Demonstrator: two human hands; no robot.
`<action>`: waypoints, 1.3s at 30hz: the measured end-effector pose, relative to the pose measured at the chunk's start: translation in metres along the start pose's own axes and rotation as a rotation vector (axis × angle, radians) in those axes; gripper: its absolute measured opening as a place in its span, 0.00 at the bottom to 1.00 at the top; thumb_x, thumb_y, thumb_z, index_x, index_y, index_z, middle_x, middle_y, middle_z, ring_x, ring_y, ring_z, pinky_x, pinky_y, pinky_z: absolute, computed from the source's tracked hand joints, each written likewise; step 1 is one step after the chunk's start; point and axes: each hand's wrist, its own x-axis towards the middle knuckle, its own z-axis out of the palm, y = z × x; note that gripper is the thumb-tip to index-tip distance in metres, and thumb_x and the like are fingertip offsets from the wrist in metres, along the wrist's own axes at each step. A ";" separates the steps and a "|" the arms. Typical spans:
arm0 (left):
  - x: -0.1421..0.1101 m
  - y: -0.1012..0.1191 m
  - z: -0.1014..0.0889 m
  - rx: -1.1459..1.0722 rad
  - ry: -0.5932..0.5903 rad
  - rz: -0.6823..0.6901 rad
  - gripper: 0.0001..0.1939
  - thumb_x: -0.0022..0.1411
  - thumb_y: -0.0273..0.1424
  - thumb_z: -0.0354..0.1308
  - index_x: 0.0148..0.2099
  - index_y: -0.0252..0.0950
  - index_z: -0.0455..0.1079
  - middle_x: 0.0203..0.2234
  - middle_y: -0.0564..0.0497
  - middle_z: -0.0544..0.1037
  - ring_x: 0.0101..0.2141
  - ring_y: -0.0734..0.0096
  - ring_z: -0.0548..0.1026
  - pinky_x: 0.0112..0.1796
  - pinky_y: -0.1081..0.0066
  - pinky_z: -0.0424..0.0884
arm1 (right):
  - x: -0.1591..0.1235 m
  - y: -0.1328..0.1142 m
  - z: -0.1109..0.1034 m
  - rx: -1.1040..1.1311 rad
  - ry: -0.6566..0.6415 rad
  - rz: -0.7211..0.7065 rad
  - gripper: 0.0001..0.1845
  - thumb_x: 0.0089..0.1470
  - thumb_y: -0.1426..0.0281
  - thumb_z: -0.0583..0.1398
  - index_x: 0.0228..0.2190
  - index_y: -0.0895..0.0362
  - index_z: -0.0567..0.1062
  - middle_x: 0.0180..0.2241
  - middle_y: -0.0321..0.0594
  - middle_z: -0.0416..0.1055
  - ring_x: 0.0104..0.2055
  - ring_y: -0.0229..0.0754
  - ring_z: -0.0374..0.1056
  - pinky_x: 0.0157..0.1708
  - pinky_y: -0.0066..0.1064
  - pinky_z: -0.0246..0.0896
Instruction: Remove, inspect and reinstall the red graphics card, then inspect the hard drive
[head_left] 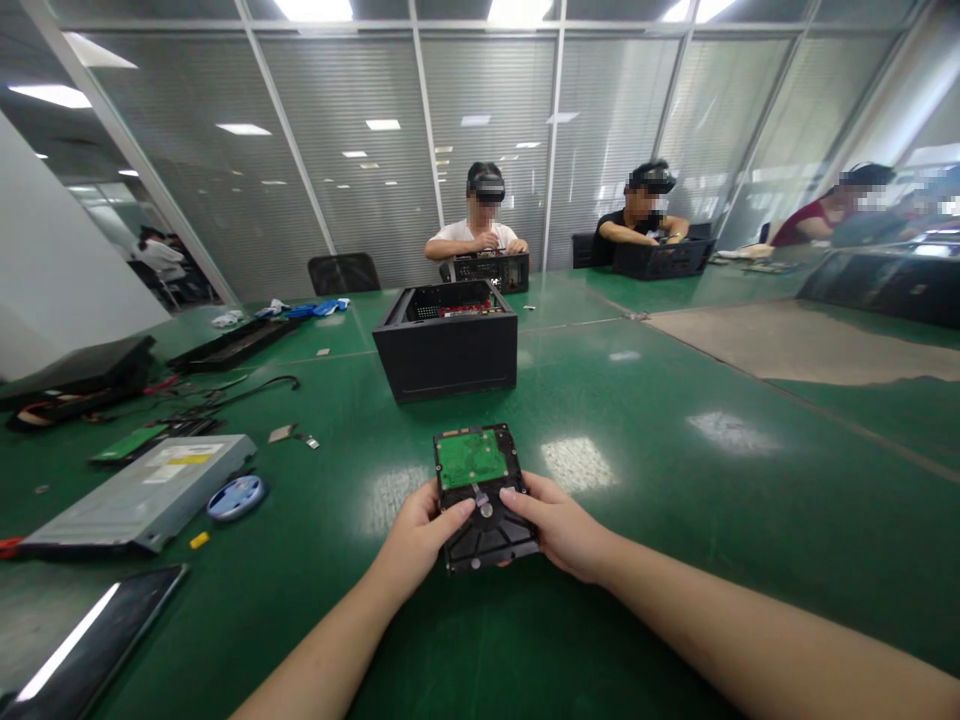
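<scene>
A black hard drive (480,470) with a green circuit board on its upper face is held just above the green table (660,470), in front of me. My left hand (418,535) grips its left near edge, thumb laid across the top. My right hand (559,525) clasps the right near edge, thumb also on top. Both hands are closed on the drive. An open black computer case (448,345) stands beyond it.
To the left lie a silver optical drive (142,490), a blue round disc (235,497), a green board (129,443), cables and black panels. A dark tablet-like panel (90,640) lies at the near left. Three people work on black cases at the table's far side.
</scene>
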 end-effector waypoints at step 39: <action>-0.001 -0.003 -0.001 0.126 0.009 0.073 0.20 0.59 0.37 0.62 0.51 0.32 0.70 0.43 0.45 0.80 0.42 0.59 0.77 0.44 0.64 0.72 | -0.002 0.000 -0.001 -0.123 -0.010 -0.046 0.17 0.56 0.65 0.63 0.46 0.57 0.69 0.36 0.39 0.74 0.29 0.40 0.72 0.28 0.35 0.72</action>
